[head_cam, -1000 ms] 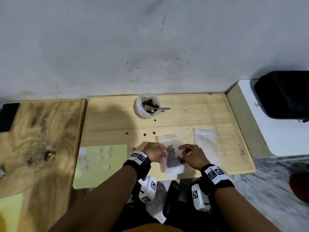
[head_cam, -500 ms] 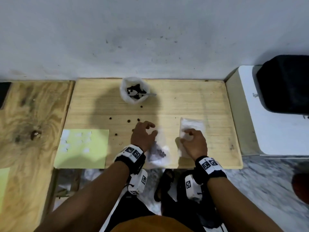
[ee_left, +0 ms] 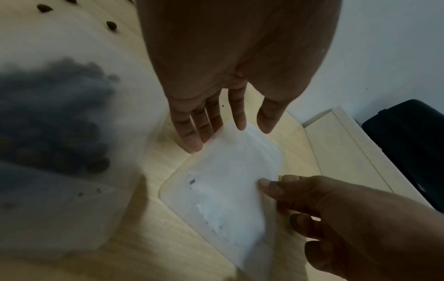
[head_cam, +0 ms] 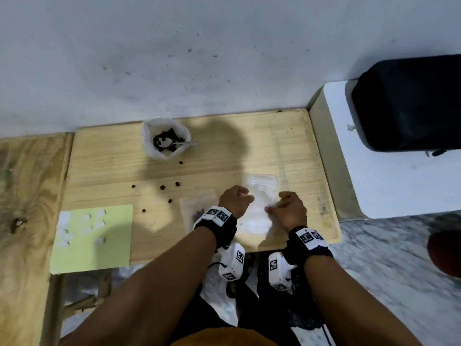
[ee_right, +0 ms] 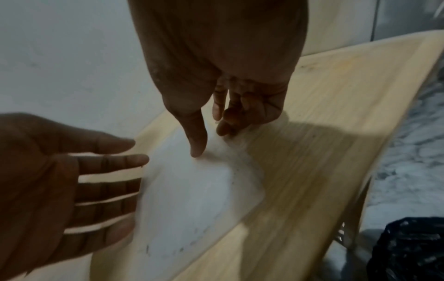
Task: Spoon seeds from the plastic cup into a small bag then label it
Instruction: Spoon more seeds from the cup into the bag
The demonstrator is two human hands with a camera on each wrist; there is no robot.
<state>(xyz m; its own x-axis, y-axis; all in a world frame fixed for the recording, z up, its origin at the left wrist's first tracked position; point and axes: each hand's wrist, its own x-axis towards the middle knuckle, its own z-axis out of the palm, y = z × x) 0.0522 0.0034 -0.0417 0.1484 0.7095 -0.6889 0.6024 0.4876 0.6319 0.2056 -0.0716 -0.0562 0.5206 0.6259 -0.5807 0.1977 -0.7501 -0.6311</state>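
Seed bag (head_cam: 197, 208) released; left hand (head_cam: 235, 199) now rightward.

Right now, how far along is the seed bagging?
Done: one filled bag lies by the left wrist. In hand: the left hand and right hand work at an empty bag. Left: spooning from the cup, then a label from the sheet.

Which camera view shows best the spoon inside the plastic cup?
The head view. There the spoon lies in the plastic cup among the seeds, with its handle over the rim. The left wrist and right wrist views do not show the spoon at all.
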